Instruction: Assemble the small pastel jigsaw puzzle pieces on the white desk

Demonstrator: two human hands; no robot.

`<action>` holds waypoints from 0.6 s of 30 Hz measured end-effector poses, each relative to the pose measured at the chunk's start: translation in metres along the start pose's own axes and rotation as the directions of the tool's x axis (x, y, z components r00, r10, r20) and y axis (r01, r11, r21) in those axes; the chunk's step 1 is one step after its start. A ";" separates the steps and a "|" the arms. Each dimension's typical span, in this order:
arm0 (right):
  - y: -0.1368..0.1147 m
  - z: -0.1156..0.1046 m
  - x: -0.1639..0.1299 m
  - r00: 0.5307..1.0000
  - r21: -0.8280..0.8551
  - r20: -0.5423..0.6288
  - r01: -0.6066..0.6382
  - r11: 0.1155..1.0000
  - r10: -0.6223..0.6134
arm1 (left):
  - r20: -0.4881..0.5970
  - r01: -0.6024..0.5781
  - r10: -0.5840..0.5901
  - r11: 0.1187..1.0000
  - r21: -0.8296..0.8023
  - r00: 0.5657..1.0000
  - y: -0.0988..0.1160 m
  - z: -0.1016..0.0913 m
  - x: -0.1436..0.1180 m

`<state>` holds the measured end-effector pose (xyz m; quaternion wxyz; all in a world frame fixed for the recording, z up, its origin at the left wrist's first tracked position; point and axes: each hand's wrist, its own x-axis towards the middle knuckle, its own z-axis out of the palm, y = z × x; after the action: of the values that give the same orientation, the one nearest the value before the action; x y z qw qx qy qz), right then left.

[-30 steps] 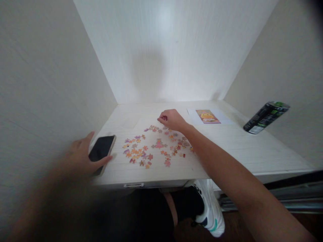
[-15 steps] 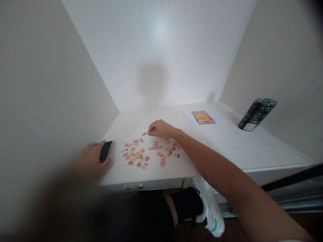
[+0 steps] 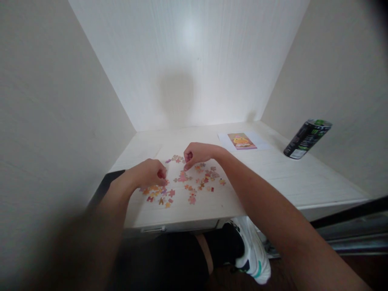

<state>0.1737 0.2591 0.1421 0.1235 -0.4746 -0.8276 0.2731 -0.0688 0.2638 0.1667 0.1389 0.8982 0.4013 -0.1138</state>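
Note:
My left hand is closed, its fingertips pinched down over the left pile of jigsaw puzzle pieces. Whatever those fingers hold is hidden. My right hand is also in a pinch, fingertips just above a small pink cluster of puzzle pieces; I cannot make out what is between them. Behind it lies a short row of pieces, partly covered by the hand. More loose pieces are scattered under and beside my right wrist.
At the back right a printed picture of a yellow figure lies on the white tabletop. A black drink can stands further right. A dark object shows behind my left forearm. Walls enclose the back and both sides.
My left hand has left the dark phone-like object at the left edge and moved right over the pieces. My right hand has shifted slightly right, uncovering the back row of pieces.

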 end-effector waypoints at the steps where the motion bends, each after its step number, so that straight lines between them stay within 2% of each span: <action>1: 0.002 -0.002 -0.002 1.000 -0.011 -0.001 -0.019 1.000 0.019 | -0.003 -0.001 0.001 1.000 -0.015 1.000 -0.002 0.002 -0.001; 4: 0.001 -0.005 -0.004 0.998 -0.022 0.037 -0.047 0.999 0.048 | -0.011 -0.028 0.027 0.998 -0.063 1.000 -0.007 0.007 -0.006; 6: -0.004 -0.002 -0.003 0.992 -0.013 0.114 -0.050 0.999 0.051 | -0.029 -0.055 0.053 0.996 -0.072 0.998 -0.010 0.009 -0.010; 9: -0.020 0.004 -0.003 0.968 -0.054 0.243 -0.052 0.997 0.064 | -0.080 -0.107 0.101 0.991 -0.083 0.992 -0.018 0.012 -0.017; 11: -0.034 0.009 -0.003 0.958 -0.136 0.275 -0.044 0.990 0.080 | -0.144 -0.110 0.093 0.988 -0.111 0.985 -0.028 0.013 -0.021; 15: -0.059 0.019 -0.006 0.959 -0.327 0.249 -0.051 0.944 0.138 | -0.294 0.013 -0.042 0.995 -0.099 0.955 -0.052 0.010 -0.031; 18: -0.067 0.023 -0.008 0.959 -0.347 0.254 -0.033 0.937 0.127 | -0.339 0.088 -0.104 0.994 -0.062 0.935 -0.062 0.011 -0.032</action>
<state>0.1190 0.2181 0.1614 -0.0862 -0.4803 -0.8511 0.1939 -0.1373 0.2773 0.1565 0.0820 0.8802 0.4651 0.0463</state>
